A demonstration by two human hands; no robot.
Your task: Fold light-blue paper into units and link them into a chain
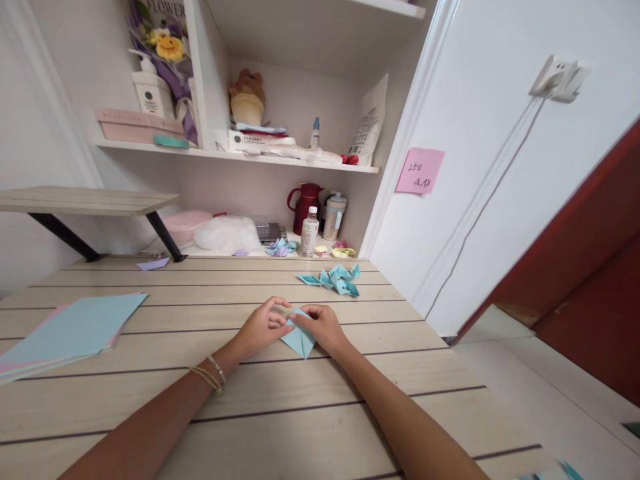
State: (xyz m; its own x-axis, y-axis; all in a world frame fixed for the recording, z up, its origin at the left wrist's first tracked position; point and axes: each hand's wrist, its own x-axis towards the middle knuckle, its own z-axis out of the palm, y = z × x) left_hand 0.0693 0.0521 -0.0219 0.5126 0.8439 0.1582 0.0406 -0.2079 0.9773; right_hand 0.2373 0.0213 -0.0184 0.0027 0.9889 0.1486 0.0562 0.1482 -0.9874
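A light blue sheet of origami paper (301, 340), folded to a small diamond with a crease down its middle, is between my hands over the middle of the table. My right hand (325, 327) pinches its upper edge between thumb and fingers. From the other side, my left hand (265, 325) has its thumb against the paper's left edge, its fingers curled behind. Part of the upper edge is covered by my fingers. Beyond my hands lies a small group of folded blue paper boats (336, 279).
A stack of coloured paper (75, 330) lies at the left. At the back stand a bottle (309, 233), a red jug (306, 207) and more folded papers (281, 247). A raised wooden shelf (85, 200) on black legs is at the back left. The white wall (400, 227) borders the right.
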